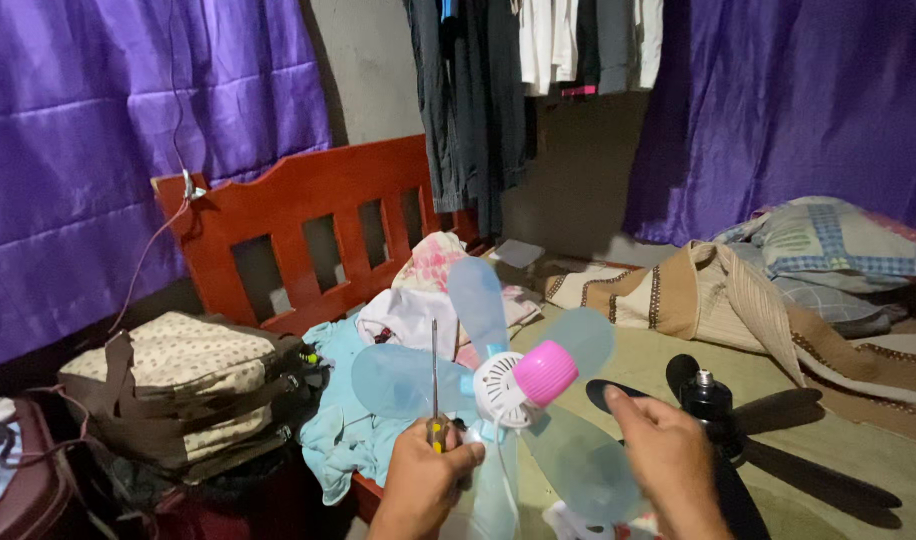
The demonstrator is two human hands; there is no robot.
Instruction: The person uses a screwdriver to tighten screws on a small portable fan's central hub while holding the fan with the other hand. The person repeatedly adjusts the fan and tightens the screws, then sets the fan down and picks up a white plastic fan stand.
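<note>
Purple curtains (pixel 78 150) hang behind a red wooden headboard (pixel 308 230). Centre frame, the pale blue plastic fan blade (pixel 483 385) with its pink cap (pixel 545 372). Left hand (pixel 423 480) fingers are clenched around a yellow-handled screwdriver (pixel 435 385); right hand (pixel 668 465), at four o'clock, fingers curled loosely. A black fan blade (pixel 768 440) lies beyond, and a brown patterned bag (pixel 178 390) at nine.

No packages, labels, signs or screens in view.

A bed (pixel 618 370) with a striped blanket (pixel 708 295), heaped clothes (pixel 418 300) and a black fan blade (pixel 778 440).
</note>
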